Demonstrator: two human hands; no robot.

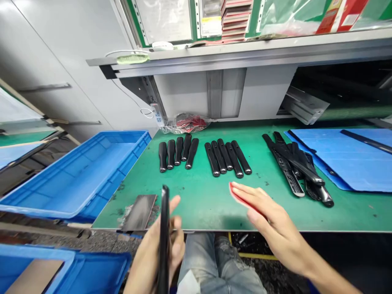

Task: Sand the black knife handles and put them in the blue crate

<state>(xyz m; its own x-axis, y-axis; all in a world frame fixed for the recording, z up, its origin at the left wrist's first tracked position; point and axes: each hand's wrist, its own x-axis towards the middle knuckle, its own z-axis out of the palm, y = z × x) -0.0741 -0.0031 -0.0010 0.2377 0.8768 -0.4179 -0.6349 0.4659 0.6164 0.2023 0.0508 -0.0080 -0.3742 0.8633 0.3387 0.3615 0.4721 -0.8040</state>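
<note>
A long, glossy black plastic part (164,237) stands nearly upright in my left hand (145,257), its thin edge toward me and its lower end cut off by the frame. My left fingers curl around it. In my right hand (274,222) a thin red pad (239,198) lies flat against the underside of the fingers, mostly hidden by them. Pad and black part are apart. Beyond my hands lie two rows of black handle-shaped parts, a left row (178,151) and a right row (228,157). A loose pile of black parts (298,163) is farther right.
The green bench (196,204) has a dark flat sheet (139,212) at its front left corner. Blue sheets (358,163) lie at right. A plastic bag with red pieces (188,122) sits at the back. A blue crate (76,171) stands left; a shelf (214,55) overhangs.
</note>
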